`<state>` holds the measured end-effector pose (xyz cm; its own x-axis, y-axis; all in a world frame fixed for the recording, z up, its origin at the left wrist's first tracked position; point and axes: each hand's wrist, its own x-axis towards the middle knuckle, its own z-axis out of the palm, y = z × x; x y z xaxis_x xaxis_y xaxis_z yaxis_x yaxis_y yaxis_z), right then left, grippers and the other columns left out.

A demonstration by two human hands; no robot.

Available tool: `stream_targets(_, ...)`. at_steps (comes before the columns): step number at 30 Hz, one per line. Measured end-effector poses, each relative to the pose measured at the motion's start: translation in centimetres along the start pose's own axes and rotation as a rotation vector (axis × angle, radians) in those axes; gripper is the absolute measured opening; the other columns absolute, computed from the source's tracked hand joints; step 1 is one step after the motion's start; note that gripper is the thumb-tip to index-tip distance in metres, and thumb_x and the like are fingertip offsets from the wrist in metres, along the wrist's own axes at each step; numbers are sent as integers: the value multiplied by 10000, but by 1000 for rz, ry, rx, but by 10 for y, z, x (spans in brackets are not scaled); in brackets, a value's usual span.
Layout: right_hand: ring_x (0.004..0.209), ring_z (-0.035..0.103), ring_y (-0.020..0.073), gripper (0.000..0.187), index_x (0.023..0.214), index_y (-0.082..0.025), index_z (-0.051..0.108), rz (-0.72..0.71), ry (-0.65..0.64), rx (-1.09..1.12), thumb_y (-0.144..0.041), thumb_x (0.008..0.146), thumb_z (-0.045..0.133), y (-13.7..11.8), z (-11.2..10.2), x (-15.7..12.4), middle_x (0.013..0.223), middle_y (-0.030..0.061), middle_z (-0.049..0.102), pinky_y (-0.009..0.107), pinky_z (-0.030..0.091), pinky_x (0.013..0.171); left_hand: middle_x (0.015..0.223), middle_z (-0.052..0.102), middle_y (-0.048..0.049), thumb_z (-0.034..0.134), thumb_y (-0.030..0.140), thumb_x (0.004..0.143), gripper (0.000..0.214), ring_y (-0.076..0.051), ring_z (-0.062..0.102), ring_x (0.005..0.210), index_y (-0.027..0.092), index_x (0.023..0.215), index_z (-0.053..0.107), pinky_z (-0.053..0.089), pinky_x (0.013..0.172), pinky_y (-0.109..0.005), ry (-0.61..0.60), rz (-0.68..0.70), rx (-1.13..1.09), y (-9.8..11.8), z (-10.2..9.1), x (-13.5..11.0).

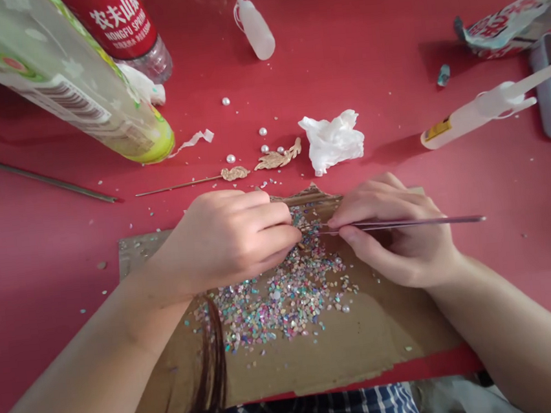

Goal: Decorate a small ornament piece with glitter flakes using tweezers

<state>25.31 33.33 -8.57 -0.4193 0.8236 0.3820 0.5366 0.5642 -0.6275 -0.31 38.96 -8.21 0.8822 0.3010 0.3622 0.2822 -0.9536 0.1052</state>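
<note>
- The red counter [522, 286] carries everything; on it, a flat cardboard sheet [329, 363] spans from the centre down towards six o'clock. We judge it stiff and light, liable to skid if bumped. Our forearms cover parts of its edges.
- Our hands work just off centre. The left hand [242, 235], towards eight o'clock, is curled into a pinch; the right hand [400, 240], towards four, grips the tweezers with thumb and forefinger.
- The tweezers [423, 222] lie almost level, tail towards three o'clock, tips towards nine. They look like slim, springy metal, best held mid-shank as now. We can't make out whether the tips have caught anything.
- A gold-toned piece [305, 227] shows at the left fingertips, near the centre, seemingly pinched there. It should be light and perhaps bendable, best held by its edge. The fingers hide most of it, so its shape escapes us.
- The coloured chips [285, 303], spread around six o'clock, look hard, slick and nearly weightless; we'd take them singly, by opposite edges. A dark strand of hair [214, 349] towards seven veils some.
</note>
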Motion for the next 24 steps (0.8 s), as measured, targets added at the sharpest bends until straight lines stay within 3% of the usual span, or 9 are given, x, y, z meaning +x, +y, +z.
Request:
stream_targets(13, 669, 661, 163, 101, 906, -242, 631, 8, 0, 8, -155, 946, 597, 0, 0, 1, 735, -36, 746, 393, 420, 757, 888, 781, 19, 635, 240, 1012, 118, -139, 648, 719, 221, 975, 746, 430, 611, -308, 66, 5, -27, -2, 3, 0)
stream_targets(17, 666, 668, 168, 96, 903, -242, 635, 16, -12, 1, -160, 938, 600, -1, -1, 0, 721, -34, 741, 397, 428, 759, 832, 755, 28, 636, 231, 1003, 129, -140, 662, 720, 214, 909, 722, 429, 615, -306, 59, -61, -19, -3, 4, 0)
stream_targets(24, 662, 698, 164, 127, 898, -237, 650, -29, 23, -7, -181, 1007, 615, 2, 0, -2, 752, -27, 776, 391, 428, 762, 795, 735, 32, 599, 226, 1008, 189, -139, 649, 704, 215, 842, 688, 425, 622, -294, 36, -61, -21, -3, 5, 0)
